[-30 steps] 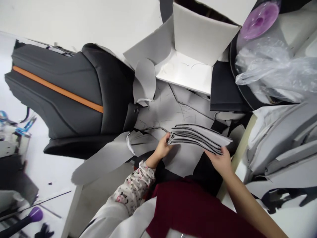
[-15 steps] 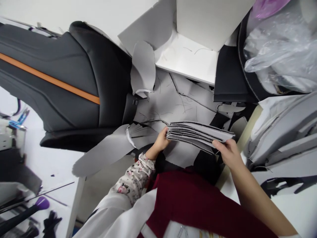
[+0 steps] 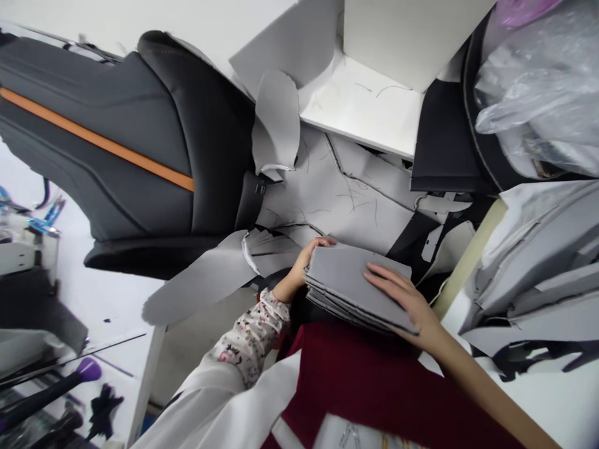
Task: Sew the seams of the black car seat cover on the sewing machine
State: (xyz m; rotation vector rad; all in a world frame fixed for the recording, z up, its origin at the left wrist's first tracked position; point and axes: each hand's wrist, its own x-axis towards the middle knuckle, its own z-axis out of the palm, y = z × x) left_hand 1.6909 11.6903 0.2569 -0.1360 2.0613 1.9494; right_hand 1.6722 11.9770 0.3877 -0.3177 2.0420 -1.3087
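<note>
A thick stack of grey cut panels (image 3: 350, 262) with dark edges lies tilted just above my lap, its top face turned up. My left hand (image 3: 306, 265) is closed around the stack's left end, fingers over the far edge; its thumb is mostly hidden. My right hand (image 3: 407, 302) lies across the right part of the top panel with fingers stretched out flat. Its thumb does not show. Beyond the stack is a larger grey sewn cover (image 3: 346, 187) with loose threads on it.
At left lies a dark seat cover (image 3: 140, 143) with an orange stripe. A long grey flap (image 3: 201, 280) hangs near my left forearm. A white box-like stand (image 3: 360, 100) is at the back. Clear plastic bags (image 3: 538, 93) and piled grey pieces (image 3: 538, 262) are at right.
The stack has tipped so its broad top face shows instead of its edges. My right hand has gone from pinching the right end to lying flat on top.
</note>
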